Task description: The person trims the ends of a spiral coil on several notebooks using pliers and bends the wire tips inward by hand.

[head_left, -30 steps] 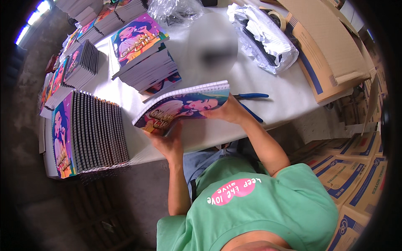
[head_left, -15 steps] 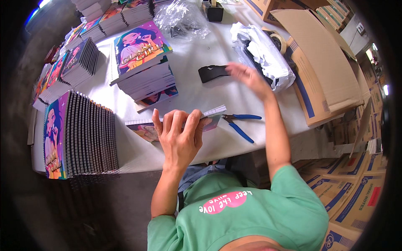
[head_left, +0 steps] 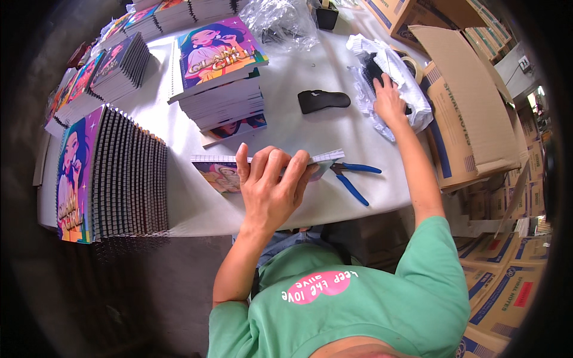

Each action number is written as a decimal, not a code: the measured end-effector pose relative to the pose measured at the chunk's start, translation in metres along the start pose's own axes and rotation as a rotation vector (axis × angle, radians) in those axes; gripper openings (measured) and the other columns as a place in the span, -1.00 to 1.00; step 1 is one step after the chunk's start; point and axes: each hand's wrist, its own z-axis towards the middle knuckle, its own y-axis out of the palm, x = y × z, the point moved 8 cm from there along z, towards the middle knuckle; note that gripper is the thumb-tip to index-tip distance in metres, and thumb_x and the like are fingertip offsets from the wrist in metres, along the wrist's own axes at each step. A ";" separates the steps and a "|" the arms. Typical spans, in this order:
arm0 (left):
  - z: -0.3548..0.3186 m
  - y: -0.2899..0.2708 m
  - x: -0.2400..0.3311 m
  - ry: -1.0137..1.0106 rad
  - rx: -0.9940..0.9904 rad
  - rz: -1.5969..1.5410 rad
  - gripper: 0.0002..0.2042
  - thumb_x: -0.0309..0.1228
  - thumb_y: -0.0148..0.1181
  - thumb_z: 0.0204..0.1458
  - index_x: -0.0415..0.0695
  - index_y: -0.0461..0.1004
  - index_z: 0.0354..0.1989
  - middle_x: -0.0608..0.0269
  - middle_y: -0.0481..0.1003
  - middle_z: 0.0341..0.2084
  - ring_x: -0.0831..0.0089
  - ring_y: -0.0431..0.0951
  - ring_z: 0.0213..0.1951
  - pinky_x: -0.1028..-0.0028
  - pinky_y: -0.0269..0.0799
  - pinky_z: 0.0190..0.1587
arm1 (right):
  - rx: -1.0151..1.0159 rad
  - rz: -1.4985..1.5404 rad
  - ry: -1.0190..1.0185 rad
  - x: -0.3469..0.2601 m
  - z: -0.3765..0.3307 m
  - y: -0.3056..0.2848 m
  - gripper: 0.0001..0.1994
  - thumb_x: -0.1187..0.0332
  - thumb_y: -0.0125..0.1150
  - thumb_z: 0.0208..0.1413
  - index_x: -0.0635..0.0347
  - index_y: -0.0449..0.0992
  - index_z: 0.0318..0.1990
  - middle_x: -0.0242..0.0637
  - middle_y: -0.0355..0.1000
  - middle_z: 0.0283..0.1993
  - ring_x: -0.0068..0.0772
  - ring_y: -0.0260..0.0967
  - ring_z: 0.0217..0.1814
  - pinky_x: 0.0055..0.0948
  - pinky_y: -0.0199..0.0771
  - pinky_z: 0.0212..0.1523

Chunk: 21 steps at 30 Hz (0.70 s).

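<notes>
My left hand (head_left: 271,182) grips the upper edge of a notebook (head_left: 219,178) with a colourful cover, stood on its long side near the table's front edge. A row of punched holes runs along that edge, with no coil visible in it. On the right, my right hand (head_left: 389,101) reaches into a white lined box (head_left: 418,116) and touches black binding coils (head_left: 374,68) inside, fingers stretched out. Blue-handled pliers (head_left: 353,179) lie spread beside the notebook. Farther back rests a flat black piece (head_left: 323,101), its kind unclear.
A stack of unbound notebooks (head_left: 221,51) stands ahead, with coil-bound notebooks (head_left: 128,179) piled at the left. Clear plastic wrap (head_left: 280,24) and a tape dispenser (head_left: 326,15) lie at the back. An open cardboard box (head_left: 465,89) borders the right side.
My right hand has moved right and away from me, from beside the black piece into the white lined box. My left hand keeps its grip on the notebook; the whole view has shifted slightly.
</notes>
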 end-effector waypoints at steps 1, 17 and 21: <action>0.000 0.001 0.000 -0.001 0.004 -0.002 -0.74 -0.23 0.35 -0.22 0.04 0.48 -0.34 0.40 0.32 -0.53 0.42 0.39 -0.30 0.17 -0.19 0.26 | 0.135 -0.127 -0.070 -0.003 -0.004 -0.010 -0.39 0.49 0.20 -0.17 0.19 0.24 0.16 -0.20 0.08 0.24 0.03 0.12 0.22 -0.05 0.41 0.02; 0.001 -0.001 -0.001 -0.001 0.037 -0.021 -0.75 -0.22 0.35 -0.21 0.05 0.49 -0.34 0.40 0.30 -0.54 0.42 0.38 -0.32 0.21 -0.14 0.25 | -0.214 0.124 0.147 0.034 0.053 -0.020 -0.55 0.29 0.16 -0.02 0.29 0.29 0.02 0.08 0.38 -0.01 0.06 0.31 0.07 -0.13 0.31 0.07; -0.002 -0.001 -0.002 0.009 0.048 -0.024 -0.74 -0.22 0.35 -0.21 0.05 0.49 -0.33 0.40 0.30 -0.54 0.42 0.38 -0.32 0.20 -0.14 0.25 | -0.056 0.363 -0.013 0.007 0.043 -0.031 -0.77 0.31 0.10 0.06 0.33 0.45 -0.26 0.16 0.43 -0.22 0.14 0.36 -0.07 -0.05 0.32 -0.04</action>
